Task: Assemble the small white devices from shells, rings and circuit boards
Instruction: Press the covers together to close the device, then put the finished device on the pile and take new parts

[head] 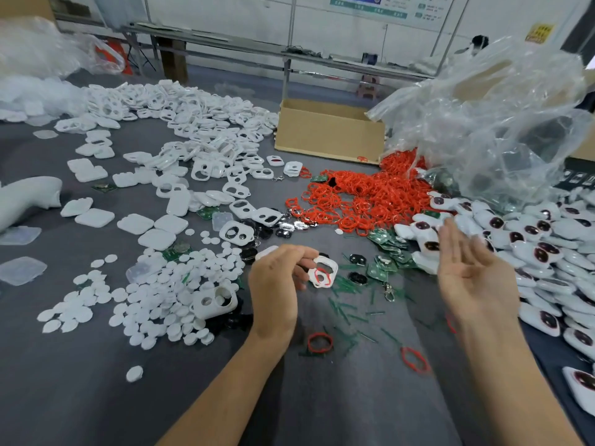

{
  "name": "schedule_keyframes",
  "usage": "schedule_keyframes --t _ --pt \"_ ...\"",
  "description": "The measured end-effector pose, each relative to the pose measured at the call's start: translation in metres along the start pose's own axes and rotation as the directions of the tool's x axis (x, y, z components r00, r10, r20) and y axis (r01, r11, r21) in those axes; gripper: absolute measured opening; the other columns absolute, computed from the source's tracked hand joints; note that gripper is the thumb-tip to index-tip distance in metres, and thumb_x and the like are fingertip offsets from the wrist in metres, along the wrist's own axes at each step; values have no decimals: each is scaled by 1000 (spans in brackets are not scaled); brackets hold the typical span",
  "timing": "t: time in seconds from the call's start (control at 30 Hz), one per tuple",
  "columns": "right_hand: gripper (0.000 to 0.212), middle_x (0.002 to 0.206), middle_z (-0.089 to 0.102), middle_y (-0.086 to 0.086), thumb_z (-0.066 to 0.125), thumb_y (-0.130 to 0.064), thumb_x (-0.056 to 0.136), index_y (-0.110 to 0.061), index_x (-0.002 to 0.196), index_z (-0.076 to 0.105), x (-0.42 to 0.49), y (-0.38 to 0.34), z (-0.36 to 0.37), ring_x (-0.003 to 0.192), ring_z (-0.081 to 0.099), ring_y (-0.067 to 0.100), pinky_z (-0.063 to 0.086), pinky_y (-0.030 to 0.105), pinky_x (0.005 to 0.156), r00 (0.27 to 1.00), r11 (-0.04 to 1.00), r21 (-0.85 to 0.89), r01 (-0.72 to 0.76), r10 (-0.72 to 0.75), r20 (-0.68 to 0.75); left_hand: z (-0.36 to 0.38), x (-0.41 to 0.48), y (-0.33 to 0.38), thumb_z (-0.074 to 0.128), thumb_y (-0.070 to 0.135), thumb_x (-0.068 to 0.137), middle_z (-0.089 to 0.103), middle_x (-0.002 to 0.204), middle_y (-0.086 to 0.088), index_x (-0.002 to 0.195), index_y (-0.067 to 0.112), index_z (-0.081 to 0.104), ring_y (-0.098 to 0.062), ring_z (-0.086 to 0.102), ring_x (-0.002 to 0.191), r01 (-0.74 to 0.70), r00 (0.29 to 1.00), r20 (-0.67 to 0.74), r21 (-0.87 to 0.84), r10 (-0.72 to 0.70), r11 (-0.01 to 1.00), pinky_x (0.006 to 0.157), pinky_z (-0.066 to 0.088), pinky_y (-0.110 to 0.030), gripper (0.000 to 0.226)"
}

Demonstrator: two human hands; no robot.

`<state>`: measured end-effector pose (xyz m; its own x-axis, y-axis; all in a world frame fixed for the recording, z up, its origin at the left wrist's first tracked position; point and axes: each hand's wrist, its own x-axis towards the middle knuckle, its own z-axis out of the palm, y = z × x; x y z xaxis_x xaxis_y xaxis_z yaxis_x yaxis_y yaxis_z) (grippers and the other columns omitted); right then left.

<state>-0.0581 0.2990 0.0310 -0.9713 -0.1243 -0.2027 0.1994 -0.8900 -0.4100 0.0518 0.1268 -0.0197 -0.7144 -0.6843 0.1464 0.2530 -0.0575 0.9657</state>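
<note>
One shell [332,264], ring [319,276] inside, sat pinched in the left hand [276,280]; right hand [473,275] hung slack; red rings [370,194] heaped at bag's [483,123] mouth

One wide-angle camera is riding on the person's head, looking forward and down across the grey cloth-covered tabletop [354,397] — both forearms are entering from the bottom edge. It is sitting close enough that the small white plastic shell [332,268] in the left hand [277,281] is showing clearly, while the white back wall [225,20] is lying far off at the top.
</note>
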Motion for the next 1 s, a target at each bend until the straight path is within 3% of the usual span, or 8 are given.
schedule_keyframes --t 0.1,0.23,0.3,0.4,0.57,0.77,0.93,1.0 --pt "32 129 57 12 41 0 97 2 128 46 3 30 1 115 60 22 47 34 102 995 926 -376 40 -4 96 2 3 -2 49 16 78 67 62 3 59 31 74 -11 52 54 16 1000 -8 16 -16 1000 52 42 -24 34" --pt "33 116 67 5 49 4 93 -8 123 56 16 93 40 107 65 15 53 26 91 915 621 -745 244 107 389 4 1 -3 51 24 71 67 63 -7 61 19 74 -13 53 55 35 993 -107 -74 -42 997 55 43 -24 25" --pt "33 116 67 6 54 4 92 -10 121 59 31 125 69 107 64 14 51 23 92 844 382 -843 379 229 484 4 1 -2 52 21 72 67 61 -6 60 18 73 -12 53 54 21 989 -143 -89 -34 996 56 43 -25 25" --pt "35 122 65 7 56 -1 90 -8 123 61 57 181 101 109 61 13 44 13 90 734 -98 -772 628 403 547 6 3 -4 55 2 81 67 58 -1 53 19 69 -8 55 53 2 988 -154 -89 -16 996 54 42 -19 35" --pt "41 134 55 15 45 2 91 -4 129 56 88 242 117 124 50 29 41 35 103 664 -474 -469 745 587 462 6 3 -7 50 12 74 43 47 -8 46 8 46 -14 36 51 -26 982 -190 -98 7 995 50 30 -25 29" --pt "25 114 64 19 52 0 87 0 109 65 90 252 119 103 61 33 56 41 81 698 -598 -365 714 565 441 3 3 -8 46 11 80 34 45 12 43 26 36 -9 27 49 -43 984 -178 -99 24 994 48 25 -23 42" --pt "28 115 55 11 53 -8 89 -12 116 58 77 242 123 99 58 34 45 36 69 645 -661 -125 740 645 410 5 3 -9 46 13 77 34 48 6 45 25 36 -14 27 53 -60 985 -165 -83 46 995 53 24 -31 36" --pt "13 99 54 9 52 -8 88 -10 98 59 74 238 121 89 55 36 42 37 67 645 -665 -108 739 651 400 5 3 -9 46 15 76 36 49 -1 46 19 37 -17 29 54 -48 986 -162 -93 33 994 55 26 -33 31"
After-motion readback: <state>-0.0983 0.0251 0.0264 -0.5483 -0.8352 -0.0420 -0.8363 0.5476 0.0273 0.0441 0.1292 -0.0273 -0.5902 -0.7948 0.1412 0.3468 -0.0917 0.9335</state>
